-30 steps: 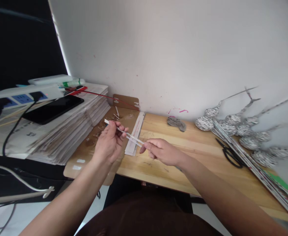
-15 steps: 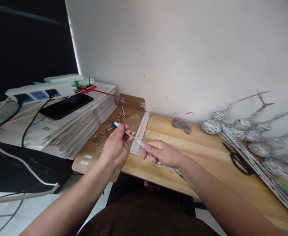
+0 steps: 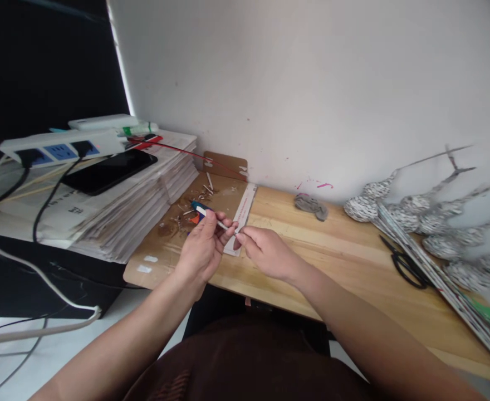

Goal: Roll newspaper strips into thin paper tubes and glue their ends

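Observation:
A thin white rolled-paper stick [image 3: 222,225] runs between my two hands above the table. My left hand [image 3: 203,245] is closed on it, thumb against the fingers, and a pale flat end [image 3: 202,211] sticks out past the thumb. My right hand [image 3: 268,250] pinches the other end, its fingertips almost touching those of my left hand. Just behind my left hand, a blue tool with an orange part [image 3: 195,218], which looks like a glue gun, lies on the brown cardboard [image 3: 161,256], partly hidden by the hand.
Left, a tall paper stack [image 3: 145,206] carries a black phone [image 3: 111,171] and a power strip [image 3: 61,149] with trailing cables. Several woven paper gourds [image 3: 362,209], long paper sticks [image 3: 432,273] and black scissors [image 3: 407,267] lie right. A grey cloth [image 3: 310,206] rests near the wall.
My right hand has moved closer to my left, so less of the paper stick shows between them. More of the blue and orange tool is visible behind my left hand.

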`<state>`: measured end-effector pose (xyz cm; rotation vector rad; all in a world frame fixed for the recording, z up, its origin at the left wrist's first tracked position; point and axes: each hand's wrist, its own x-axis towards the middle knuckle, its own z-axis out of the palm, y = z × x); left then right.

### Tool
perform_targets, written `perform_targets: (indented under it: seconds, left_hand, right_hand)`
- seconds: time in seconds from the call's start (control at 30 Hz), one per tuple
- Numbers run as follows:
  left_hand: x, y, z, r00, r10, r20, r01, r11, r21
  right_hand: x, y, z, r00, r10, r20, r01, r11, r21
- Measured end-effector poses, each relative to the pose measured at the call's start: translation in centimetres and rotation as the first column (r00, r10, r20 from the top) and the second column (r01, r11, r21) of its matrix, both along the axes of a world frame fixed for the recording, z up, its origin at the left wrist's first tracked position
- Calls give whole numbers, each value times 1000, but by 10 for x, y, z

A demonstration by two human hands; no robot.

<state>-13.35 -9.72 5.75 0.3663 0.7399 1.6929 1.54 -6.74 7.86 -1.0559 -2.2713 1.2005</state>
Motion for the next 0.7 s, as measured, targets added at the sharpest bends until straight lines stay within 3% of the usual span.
perform_targets:
  seconds: [0.07, 0.13, 0.17, 0.2, 0.27, 0.3, 0.33, 0.37, 0.43, 0.47, 0.5, 0.53, 0.6, 0.63, 0.67, 0.7]
  left_hand:
    - [-2, 0, 0, 1000, -12, -14, 12, 1000, 1]
    - [-6, 2, 1, 1000, 19, -14, -19, 1000, -9]
    - [-8, 3, 0, 999, 51, -11, -51, 999, -17]
    - [-11, 5, 0, 996, 84, -9, -84, 996, -24]
    - [-14, 7, -3, 993, 121, -4, -121, 992, -29]
    - [-15, 8, -4, 993, 119, 0, -119, 993, -28]
    - [-16, 8, -6, 994, 105, 7, -105, 994, -27]
    - [-16, 8, -7, 996, 85, 16, -85, 996, -26]
    - [-17, 9, -8, 997, 70, 33, -69, 997, -31]
    - [-18, 9, -8, 996, 81, 39, -80, 996, -38]
    - [-20, 9, -7, 994, 102, 41, -100, 994, -45]
    - [-21, 10, -7, 991, 128, 40, -126, 991, -51]
    - [-25, 10, -6, 985, 167, 33, -165, 985, -56]
    - [-27, 10, -6, 984, 174, 29, -172, 983, -59]
    - [-28, 10, -6, 985, 173, 25, -171, 983, -64]
    - [-29, 9, -6, 985, 169, 23, -167, 984, -69]
  right_hand:
    - [2, 5, -2, 995, 52, -82, -76, 942, -326]
    - [8, 8, -3, 985, 106, -135, -161, 849, -503]
    - [13, 8, -3, 984, 120, -129, -169, 855, -490]
    - [18, 6, -4, 988, 115, -102, -148, 899, -412]
    - [27, 3, -6, 997, 58, -42, -64, 985, -158]
    - [32, 1, -7, 999, 39, -27, -41, 996, -82]
    - [36, 0, -10, 999, 40, -20, -41, 996, -82]
    - [39, -1, -12, 998, 60, -19, -62, 985, -161]
    - [45, -2, -16, 992, 124, -28, -125, 902, -413]
    - [48, -2, -18, 989, 142, -34, -140, 861, -488]
    - [51, -2, -19, 989, 145, -24, -138, 859, -494]
    - [54, -3, -20, 991, 132, 1, -119, 896, -427]
    - [61, -5, -21, 996, 60, 63, -50, 985, -164]
    - [64, -6, -21, 997, 19, 79, -16, 999, -45]
    - [67, -8, -22, 996, -4, 85, 3, 1000, 8]
    - [69, -9, -24, 997, -3, 80, 5, 1000, -24]
